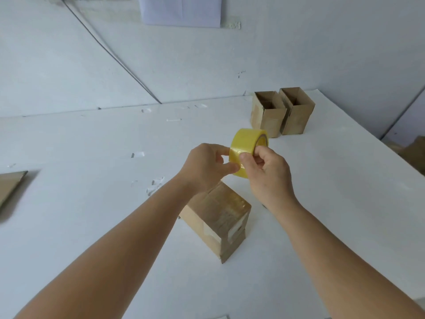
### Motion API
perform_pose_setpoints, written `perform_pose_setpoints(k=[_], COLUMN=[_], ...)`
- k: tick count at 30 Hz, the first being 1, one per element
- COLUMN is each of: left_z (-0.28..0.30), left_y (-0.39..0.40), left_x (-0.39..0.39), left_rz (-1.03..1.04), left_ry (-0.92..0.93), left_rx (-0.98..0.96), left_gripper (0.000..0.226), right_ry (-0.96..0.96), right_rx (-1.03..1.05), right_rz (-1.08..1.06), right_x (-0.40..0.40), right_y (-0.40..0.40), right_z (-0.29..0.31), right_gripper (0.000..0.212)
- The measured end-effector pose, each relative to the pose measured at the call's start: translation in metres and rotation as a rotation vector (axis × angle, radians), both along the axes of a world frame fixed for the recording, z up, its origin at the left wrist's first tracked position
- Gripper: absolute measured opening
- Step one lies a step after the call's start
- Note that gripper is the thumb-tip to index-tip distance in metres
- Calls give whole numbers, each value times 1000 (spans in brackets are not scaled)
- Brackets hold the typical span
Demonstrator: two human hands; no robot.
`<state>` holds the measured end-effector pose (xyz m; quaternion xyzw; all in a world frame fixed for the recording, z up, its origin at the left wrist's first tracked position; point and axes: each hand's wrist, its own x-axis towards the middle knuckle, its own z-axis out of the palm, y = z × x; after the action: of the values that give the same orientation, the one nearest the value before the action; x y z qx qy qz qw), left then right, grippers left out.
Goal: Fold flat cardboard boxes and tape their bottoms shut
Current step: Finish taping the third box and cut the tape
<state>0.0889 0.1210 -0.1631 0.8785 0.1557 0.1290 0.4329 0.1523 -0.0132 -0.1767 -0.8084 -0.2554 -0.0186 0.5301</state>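
Just below both hands stands a box (218, 217), taped bottom up. Right hand (268, 168) grips the tape roll (249, 149) while left hand (207, 166) pinches its edge, probably to find the loose end.

I see: white wall (299, 47), dark cable (110, 54) slanting across it, pinned white sheet (181, 10), white table (92, 139).

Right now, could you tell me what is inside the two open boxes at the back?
Only bare cardboard inner walls show in the left open box and the right open box. Their floors are hidden by their own walls, so any contents cannot be seen.
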Motion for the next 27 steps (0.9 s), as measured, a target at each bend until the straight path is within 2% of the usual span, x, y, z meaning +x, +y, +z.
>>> perform_pose_setpoints(k=[2, 6, 9, 12, 14, 16, 19, 22, 24, 26, 27], left_z=[-4, -11, -17, -28, -34, -39, -45, -50, -52, -54, -56], left_y=[-1, -3, -6, -12, -14, -14, -15, -15, -15, -16, -16], left_x=[1, 0, -9, -25, -35, -43, -55, -64, -68, -68, -68], left_rz=[23, 52, 17, -32, -71, -110, -142, -179, -189, -184, -180], left_ry=[21, 93, 165, 163, 128, 102, 139, 246, 276, 267, 254], left_rx=[29, 142, 203, 354, 417, 409, 451, 468, 457, 444, 435], left_gripper=[15, 35, 49, 42, 35, 38, 53, 73, 82, 87, 89], right_ry=[3, -41, -125, -221, -237, -247, -153, -150, -79, 204, 289], right_rx=[-7, -81, -199, -494, -761, -1029, -1173, -1140, -851, -448, -319], right_rz=[-15, -18, -43, -86, -126, -131, -87, -87, -35, 181, 308], right_x=[3, 7, 19, 41, 54, 64, 65, 61, 53, 28, 11], right_y=[-2, -7, -13, -27, -42, -55, -72, -75, -66, -49, -39], right_z=[-1, -8, -20, -43, -64, -86, -110, -111, -100, -77, -67], right_gripper=[29, 33, 32, 12, 17, 23, 26, 17, 26, 49, 57])
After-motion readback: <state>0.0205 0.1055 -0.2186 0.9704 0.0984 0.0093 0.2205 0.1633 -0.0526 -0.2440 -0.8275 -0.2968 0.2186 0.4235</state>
